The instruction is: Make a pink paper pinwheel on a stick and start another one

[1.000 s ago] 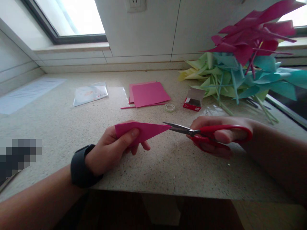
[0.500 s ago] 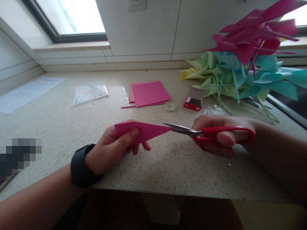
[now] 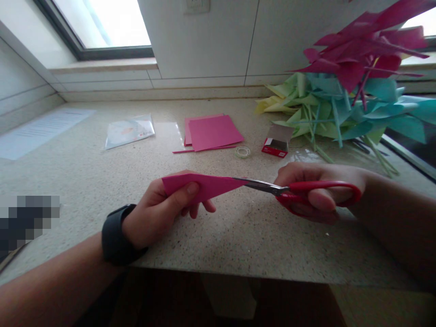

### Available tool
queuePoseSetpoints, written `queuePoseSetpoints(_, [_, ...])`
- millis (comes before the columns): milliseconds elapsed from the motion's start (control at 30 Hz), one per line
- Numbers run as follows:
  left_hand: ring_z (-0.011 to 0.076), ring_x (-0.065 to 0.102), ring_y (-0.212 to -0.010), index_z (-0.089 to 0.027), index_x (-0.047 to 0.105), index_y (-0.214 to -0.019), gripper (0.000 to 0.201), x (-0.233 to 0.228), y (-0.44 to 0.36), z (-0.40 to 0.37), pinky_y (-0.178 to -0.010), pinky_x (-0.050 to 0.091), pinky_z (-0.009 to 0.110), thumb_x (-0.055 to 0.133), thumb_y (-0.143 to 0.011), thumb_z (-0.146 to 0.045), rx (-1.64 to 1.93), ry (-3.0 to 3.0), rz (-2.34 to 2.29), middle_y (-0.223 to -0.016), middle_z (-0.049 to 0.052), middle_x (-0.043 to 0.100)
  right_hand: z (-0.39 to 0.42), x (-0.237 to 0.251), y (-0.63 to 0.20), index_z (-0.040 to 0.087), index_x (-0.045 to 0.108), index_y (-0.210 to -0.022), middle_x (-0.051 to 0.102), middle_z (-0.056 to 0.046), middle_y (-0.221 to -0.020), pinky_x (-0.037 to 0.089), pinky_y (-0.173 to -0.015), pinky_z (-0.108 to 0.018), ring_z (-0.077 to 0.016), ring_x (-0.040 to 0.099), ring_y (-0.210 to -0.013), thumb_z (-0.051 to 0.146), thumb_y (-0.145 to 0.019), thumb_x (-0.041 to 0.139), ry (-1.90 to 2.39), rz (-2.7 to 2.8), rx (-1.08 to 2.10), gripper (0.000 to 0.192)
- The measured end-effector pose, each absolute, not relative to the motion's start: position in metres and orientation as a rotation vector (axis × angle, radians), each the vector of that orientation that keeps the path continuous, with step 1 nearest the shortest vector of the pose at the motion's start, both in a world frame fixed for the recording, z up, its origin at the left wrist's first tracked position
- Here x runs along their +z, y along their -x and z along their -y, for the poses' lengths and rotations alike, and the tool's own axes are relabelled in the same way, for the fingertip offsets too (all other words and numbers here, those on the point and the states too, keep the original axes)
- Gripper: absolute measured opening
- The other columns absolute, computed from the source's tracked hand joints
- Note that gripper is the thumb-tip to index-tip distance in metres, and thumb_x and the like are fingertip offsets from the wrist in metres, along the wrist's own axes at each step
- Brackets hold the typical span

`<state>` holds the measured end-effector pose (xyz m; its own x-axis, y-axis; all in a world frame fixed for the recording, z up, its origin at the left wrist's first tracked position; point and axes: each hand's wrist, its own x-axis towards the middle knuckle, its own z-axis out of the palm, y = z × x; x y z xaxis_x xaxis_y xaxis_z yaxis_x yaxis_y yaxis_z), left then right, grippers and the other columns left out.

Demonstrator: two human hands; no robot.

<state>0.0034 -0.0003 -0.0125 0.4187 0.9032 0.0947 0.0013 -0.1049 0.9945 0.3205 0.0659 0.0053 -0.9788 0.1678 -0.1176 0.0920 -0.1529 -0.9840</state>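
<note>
My left hand (image 3: 170, 205), with a dark watch (image 3: 121, 234) on its wrist, pinches a folded piece of pink paper (image 3: 214, 187) between thumb and fingers. The paper tapers to a point on the right. Through the red handles of a pair of scissors (image 3: 286, 190) go the fingers of my right hand (image 3: 320, 195). The metal blades are nearly closed and meet the paper's pointed end, one running along its upper edge. Whether the tip is cut through, I cannot tell. Both hands are just above the speckled countertop (image 3: 225, 240).
Behind my hands lie pink paper sheets (image 3: 216, 134), a thin pink stick (image 3: 184, 151), a tape roll (image 3: 242, 152) and a small red box (image 3: 275, 147). Paper pinwheels (image 3: 354, 86) in several colours pile up at right. A clear packet (image 3: 131, 131) and a printed sheet (image 3: 44, 131) lie left.
The scissor blades have closed from a small gap onto the pointed end of the pink paper. My left hand keeps its hold, almost unmoved.
</note>
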Motion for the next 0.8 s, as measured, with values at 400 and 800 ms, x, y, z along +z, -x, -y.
queuePoseSetpoints(400, [0.0126, 0.06, -0.061, -0.021, 0.075, -0.108, 0.029, -0.0104, -0.0055, 0.0012, -0.056, 0.047, 0.021, 0.059, -0.097, -0.043, 0.94, -1.468, -0.83, -0.083, 0.005, 0.077, -0.064, 0.0077, -0.3176, 0.016, 0.054, -0.069, 0.055, 0.004, -0.05, 0.035, -0.034, -0.016, -0.0062, 0.046, -0.037, 0.07, -0.081, 0.067, 0.403, 2.023, 2.374, 0.057])
queuePoseSetpoints(800, [0.0116, 0.065, -0.063, -0.025, 0.077, -0.107, 0.023, -0.0038, -0.0079, 0.0037, -0.057, 0.051, 0.02, 0.06, -0.098, -0.038, 0.879, -1.505, -0.761, -0.088, 0.003, 0.08, -0.0609, 0.0078, -0.3138, 0.015, 0.054, -0.069, 0.054, 0.003, -0.051, 0.034, -0.035, -0.016, -0.0069, 0.047, -0.04, 0.074, -0.08, 0.065, 0.421, 2.066, 2.361, 0.06])
